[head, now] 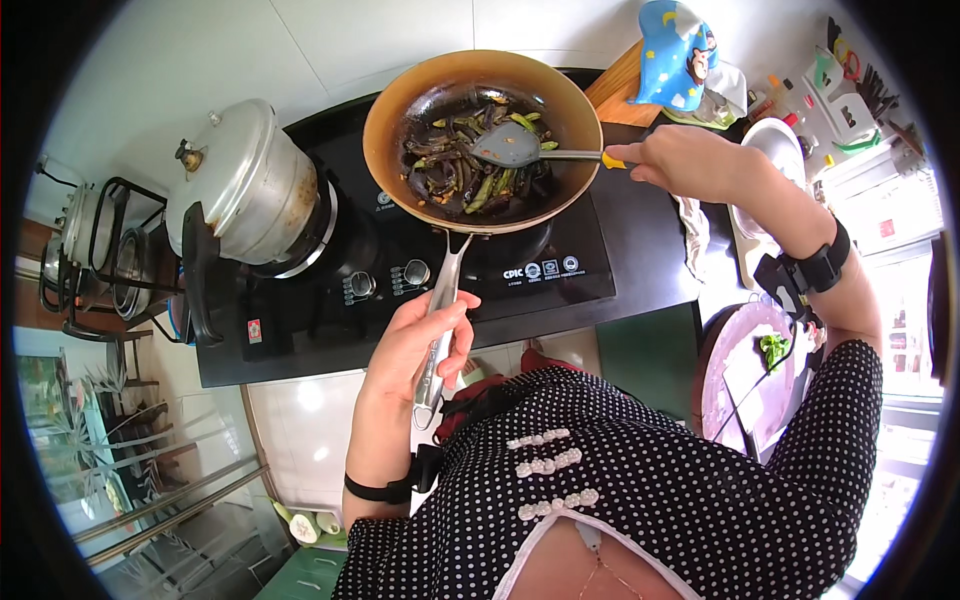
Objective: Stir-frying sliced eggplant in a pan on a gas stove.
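A deep frying pan (390, 165) with a tan rim and dark inside sits over the right burner of a black cooktop. My left hand (429, 337) grips its metal handle (448, 277), which points toward me. In my right hand (686, 161) is a spatula (510, 144) with a grey head and a yellow-and-grey grip. The spatula's head lies low in the pan, over cooked dark vegetable strips (442, 165) mixed with green pieces and small browned bits. Its shaft crosses the pan's right rim.
A large aluminium pressure cooker (247, 187) stands on the left burner, its black handle jutting toward me. Two knobs (363, 283) face the front edge. At right are a round cutting board (712, 382) with greens and a knife, a metal bowl (772, 135), and a blue cloth (670, 64).
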Demonstrator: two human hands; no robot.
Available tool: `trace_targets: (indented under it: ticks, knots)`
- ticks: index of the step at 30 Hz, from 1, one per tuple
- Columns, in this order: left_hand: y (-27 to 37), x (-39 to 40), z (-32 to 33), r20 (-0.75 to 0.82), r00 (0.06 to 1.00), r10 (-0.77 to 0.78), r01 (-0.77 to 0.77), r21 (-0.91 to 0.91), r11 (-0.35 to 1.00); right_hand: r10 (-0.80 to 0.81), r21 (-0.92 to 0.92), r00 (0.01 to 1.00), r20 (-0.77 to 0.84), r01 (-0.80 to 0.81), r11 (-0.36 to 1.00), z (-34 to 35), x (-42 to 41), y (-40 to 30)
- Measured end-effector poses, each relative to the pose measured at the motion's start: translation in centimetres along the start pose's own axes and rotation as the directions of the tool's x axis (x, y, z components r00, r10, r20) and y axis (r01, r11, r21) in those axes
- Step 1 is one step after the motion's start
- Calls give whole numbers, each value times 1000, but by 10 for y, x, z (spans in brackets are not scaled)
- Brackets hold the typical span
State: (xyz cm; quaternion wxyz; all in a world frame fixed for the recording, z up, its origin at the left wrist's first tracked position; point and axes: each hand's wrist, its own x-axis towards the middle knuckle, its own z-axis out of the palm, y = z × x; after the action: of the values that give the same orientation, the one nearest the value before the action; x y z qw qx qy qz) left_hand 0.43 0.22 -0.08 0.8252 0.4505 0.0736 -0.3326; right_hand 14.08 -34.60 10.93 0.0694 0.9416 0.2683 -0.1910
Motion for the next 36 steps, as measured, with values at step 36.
trace_targets:
  ticks: [36]
  knots:
    - [1, -1, 5, -43, 999, -11, 14, 65, 998, -149, 80, 980, -129, 160, 984, 15, 40, -42]
